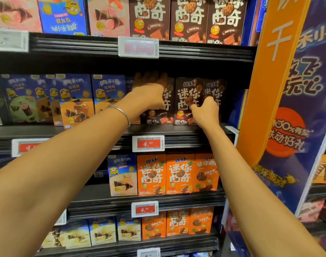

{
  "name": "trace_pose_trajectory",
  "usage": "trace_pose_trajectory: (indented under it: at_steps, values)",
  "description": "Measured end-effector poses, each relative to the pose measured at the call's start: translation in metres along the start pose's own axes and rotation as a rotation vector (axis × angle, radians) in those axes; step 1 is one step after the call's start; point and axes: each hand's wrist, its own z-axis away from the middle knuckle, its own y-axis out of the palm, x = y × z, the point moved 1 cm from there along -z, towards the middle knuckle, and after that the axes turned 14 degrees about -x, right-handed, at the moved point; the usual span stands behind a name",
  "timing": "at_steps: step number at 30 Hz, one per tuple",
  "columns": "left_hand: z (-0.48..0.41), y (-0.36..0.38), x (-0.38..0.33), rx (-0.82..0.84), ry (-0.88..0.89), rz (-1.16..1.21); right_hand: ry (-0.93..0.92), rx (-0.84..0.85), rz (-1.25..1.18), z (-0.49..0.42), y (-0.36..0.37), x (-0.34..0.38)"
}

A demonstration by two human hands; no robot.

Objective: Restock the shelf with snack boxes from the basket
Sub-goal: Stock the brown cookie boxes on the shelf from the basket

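fingers (149,77) of left hand (151,95) straight and spread, blurred, laid flat over the upper front of a brown snack box (167,112) standing upright on the middle shelf (177,129). right hand (205,112) just to its right, fingers bent, tips touching the fronts of the second brown box (184,88) and the third brown box (215,88); cannot tell if they clamp an edge or only press. the three brown boxes stand side by side, touching, at the right end of the shelf. bracelet (121,113) on left wrist. blue boxes (75,97) fill the same shelf to the left. price tag (148,143) on the shelf edge below the hands. orange boxes (152,175) on the shelf underneath. orange banner (269,71) runs up the right side.
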Motion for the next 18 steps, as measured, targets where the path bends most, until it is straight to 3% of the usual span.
trace_pose_trajectory:
  at_steps: [18]
  values:
    - [0.004, -0.012, -0.001, -0.026, 0.038, -0.042, 0.039, 0.023, -0.017, 0.004, -0.007, 0.000]
